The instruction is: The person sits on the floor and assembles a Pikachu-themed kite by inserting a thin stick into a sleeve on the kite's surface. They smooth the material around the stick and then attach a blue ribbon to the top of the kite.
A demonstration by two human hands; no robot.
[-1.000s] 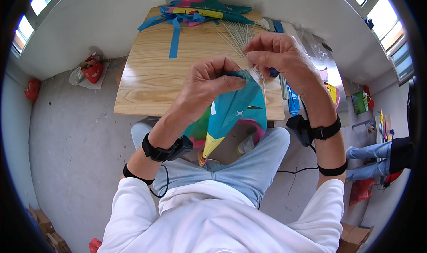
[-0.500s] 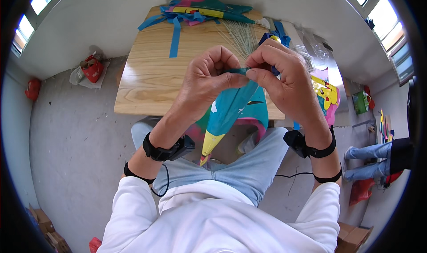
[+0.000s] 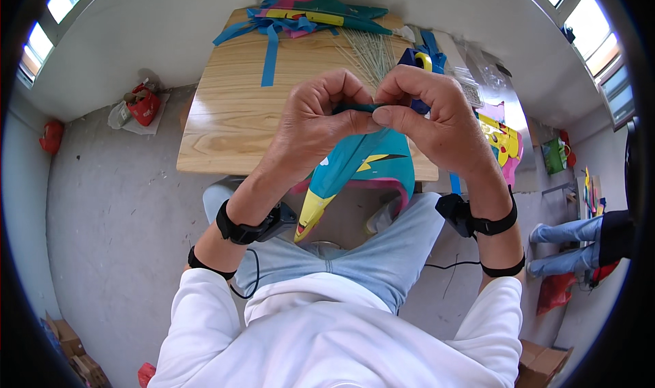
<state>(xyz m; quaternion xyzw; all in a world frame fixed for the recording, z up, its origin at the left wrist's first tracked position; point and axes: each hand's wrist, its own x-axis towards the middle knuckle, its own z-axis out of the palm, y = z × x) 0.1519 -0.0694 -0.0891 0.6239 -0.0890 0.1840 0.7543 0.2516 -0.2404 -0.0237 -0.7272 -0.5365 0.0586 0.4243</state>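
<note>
Above the table's near edge, my left hand (image 3: 321,111) and my right hand (image 3: 430,115) meet, thumbs side by side. Both pinch the top edge of a teal, yellow and pink kite sail (image 3: 346,159), thin printed fabric. From my fingers the sail hangs toward my lap, narrowing to a yellow tip. Another part of it, with a black and yellow bolt shape and a pink border, spreads behind on the right. My curled fingers hide the exact bit of edge between them.
On the wooden table (image 3: 228,108) lie folded kite sails (image 3: 327,12), blue strips (image 3: 269,60), thin pale rods (image 3: 375,53) and a blue tape dispenser (image 3: 417,59). A yellow printed piece (image 3: 501,139) lies at the right. Another person's legs (image 3: 566,245) are at far right.
The sail's hanging tip has swung slightly left and up, and more of the bolt print shows. My right hand has turned a little; both hands still pinch the edge.
</note>
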